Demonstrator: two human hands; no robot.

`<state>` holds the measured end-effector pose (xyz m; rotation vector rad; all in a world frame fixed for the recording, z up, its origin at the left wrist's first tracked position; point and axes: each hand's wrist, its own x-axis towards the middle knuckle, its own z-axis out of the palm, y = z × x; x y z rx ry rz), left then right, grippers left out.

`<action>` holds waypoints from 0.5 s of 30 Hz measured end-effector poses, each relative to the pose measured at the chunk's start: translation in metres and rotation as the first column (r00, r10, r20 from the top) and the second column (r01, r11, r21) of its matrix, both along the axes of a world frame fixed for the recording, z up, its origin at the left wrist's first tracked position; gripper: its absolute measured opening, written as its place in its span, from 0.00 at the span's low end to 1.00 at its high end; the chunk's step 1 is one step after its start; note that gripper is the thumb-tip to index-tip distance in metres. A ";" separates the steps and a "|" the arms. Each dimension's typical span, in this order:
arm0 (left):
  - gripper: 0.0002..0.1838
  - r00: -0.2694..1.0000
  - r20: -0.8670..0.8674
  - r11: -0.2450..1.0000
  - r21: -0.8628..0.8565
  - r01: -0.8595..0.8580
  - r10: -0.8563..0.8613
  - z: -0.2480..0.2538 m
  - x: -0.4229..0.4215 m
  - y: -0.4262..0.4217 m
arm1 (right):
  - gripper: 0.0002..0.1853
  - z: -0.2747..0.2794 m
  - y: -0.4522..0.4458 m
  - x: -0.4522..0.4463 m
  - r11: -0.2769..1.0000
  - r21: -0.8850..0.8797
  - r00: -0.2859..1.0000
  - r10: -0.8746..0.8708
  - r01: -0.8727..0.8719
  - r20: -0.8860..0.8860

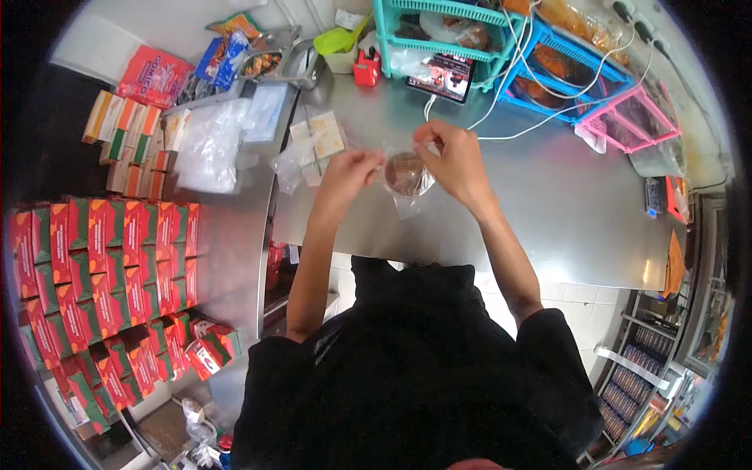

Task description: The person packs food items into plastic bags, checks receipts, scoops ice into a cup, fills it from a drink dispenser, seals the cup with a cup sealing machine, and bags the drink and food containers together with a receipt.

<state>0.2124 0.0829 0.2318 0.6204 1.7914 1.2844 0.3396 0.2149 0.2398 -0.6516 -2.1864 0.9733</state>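
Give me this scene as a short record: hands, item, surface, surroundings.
left_hand: left hand at the left edge of the clear wrap; hold on it unclear
right_hand: right hand with fingertips pinched at the upper right of the wrap
item: round brown item inside the wrap, between the hands
surface: steel worktop
far_side: tablet, screen lit, in front of the teal rack
left_side: clear plastic bags; stacked red-and-green boxes
unreadable: what the brown item is

Blurred, perhaps unreadable tablet screen (443, 76)
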 end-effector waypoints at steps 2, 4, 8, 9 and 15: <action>0.16 0.998 -0.024 0.993 0.102 0.054 -0.052 0.034 0.008 0.003 | 0.08 0.023 -0.013 0.004 0.998 -0.069 1.000 0.008 -0.010 -0.030; 0.16 0.995 0.003 0.989 0.114 0.095 -0.095 0.038 0.007 0.003 | 0.08 0.033 -0.018 0.007 0.992 -0.114 0.996 -0.067 0.060 -0.052; 0.16 0.994 -0.006 0.990 0.090 0.109 -0.109 0.039 -0.004 0.013 | 0.08 0.019 0.004 0.006 0.992 -0.125 0.994 -0.015 0.028 0.104; 0.16 0.995 -0.035 0.990 0.097 0.102 -0.099 0.042 -0.002 0.010 | 0.08 0.021 -0.006 0.009 0.987 -0.158 1.000 -0.005 0.009 0.027; 0.19 0.982 -0.109 0.988 0.016 0.156 -0.154 0.039 0.005 0.005 | 0.09 0.009 -0.008 0.020 0.963 -0.242 0.992 -0.103 0.119 0.075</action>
